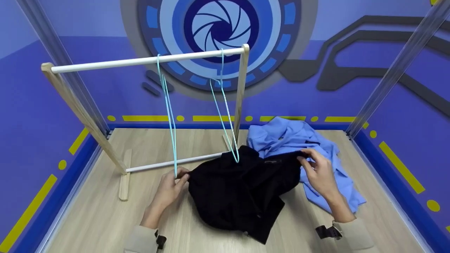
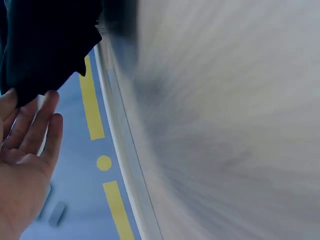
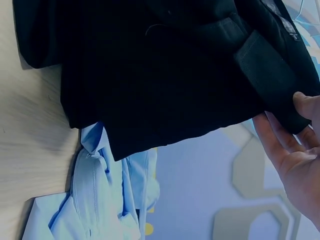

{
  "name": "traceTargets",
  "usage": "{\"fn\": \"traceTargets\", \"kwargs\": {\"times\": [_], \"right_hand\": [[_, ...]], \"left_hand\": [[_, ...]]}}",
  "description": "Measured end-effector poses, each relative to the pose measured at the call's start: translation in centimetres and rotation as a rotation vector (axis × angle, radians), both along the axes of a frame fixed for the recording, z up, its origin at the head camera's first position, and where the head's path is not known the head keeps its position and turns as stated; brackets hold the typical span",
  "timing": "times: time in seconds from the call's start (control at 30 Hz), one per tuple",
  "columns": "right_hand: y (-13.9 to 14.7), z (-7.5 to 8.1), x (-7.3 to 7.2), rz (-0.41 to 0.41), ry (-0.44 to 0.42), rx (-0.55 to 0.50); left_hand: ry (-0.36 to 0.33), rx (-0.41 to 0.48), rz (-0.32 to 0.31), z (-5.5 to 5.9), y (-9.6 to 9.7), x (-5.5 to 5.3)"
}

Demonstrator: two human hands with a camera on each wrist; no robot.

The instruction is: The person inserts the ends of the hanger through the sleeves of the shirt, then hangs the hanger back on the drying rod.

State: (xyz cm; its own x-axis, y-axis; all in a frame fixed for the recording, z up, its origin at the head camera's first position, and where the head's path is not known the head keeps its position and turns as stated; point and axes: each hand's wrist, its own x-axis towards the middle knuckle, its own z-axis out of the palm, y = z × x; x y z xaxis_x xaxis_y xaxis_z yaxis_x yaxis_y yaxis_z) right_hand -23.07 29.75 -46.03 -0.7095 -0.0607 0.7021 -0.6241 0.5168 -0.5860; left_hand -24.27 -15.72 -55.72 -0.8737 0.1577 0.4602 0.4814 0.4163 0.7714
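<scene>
Head view: the left hand and right hand pinch black cloth between fingers, apparently to spread it, over the table, before blue cloth by the back edge.

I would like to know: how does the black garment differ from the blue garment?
The black garment is dark all over, while the blue garment is light blue. The left hand and right hand pinch the black garment by its edges; neither holds the blue garment, which lies rumpled on the table. The black garment is nearer the person; the blue garment lies mostly behind it. Both are cloth.
</scene>
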Motion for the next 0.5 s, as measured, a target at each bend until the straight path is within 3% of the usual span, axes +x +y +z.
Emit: {"fn": "traceTargets", "kwargs": {"times": [0.23,0.37,0.5], "right_hand": [[0.5,-0.5,-0.4,-0.035,-0.015,-0.014],[1.1,-1.2,-0.9,-0.032,-0.028,-0.025],[1.3,-1.3,-1.0,-0.026,-0.036,-0.041]], "left_hand": [[-0.16,0.341,-0.022,0.8,0.4,0.0],[-0.162,0.434,-0.04,1.2,0.7,0.0],[-0.122,0.46,-0.03,1.3,0.9,-0.3]]}}
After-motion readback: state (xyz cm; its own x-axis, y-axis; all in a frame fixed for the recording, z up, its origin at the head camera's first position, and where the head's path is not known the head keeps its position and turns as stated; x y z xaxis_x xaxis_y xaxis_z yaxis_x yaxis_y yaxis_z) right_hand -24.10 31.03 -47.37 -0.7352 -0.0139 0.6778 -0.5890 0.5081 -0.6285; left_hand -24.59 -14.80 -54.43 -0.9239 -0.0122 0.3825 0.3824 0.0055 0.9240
